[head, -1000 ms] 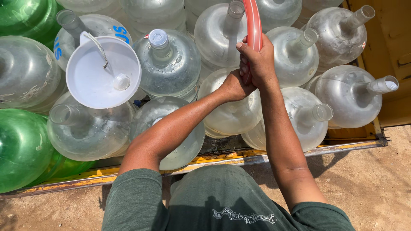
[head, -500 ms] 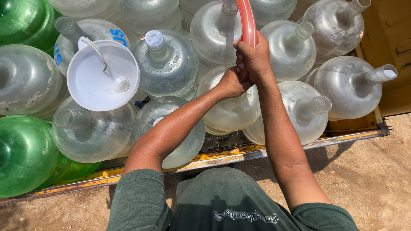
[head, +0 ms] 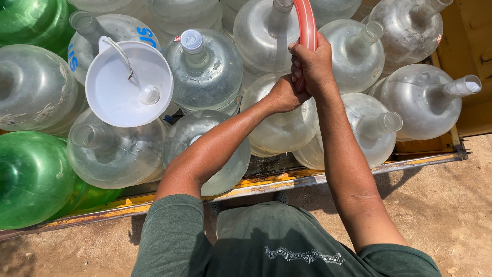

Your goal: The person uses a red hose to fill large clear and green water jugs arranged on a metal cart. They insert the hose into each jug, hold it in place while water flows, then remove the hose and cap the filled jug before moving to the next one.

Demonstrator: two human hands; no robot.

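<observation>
right hand (head: 312, 64): fingers curled tight round the red hose (head: 306, 25), at 12 o'clock of the view, gripped low, likely to steady its end.
left hand (head: 283, 95): tucked just under the right at 6 o'clock of it, touching the hose's lower end; cannot tell how far the fingers close, hidden behind the right hand.
red hose: smooth, flexible, ribbed-looking plastic, running up out of view over a clear water jug (head: 282, 125).
funnel (head: 128, 84): white plastic, round, resting in a jug neck at 9 o'clock of the hands.
green jug (head: 31, 177): translucent, bulbous, at 8 o'clock.
truck bed edge (head: 287, 179): yellow, worn metal.
</observation>
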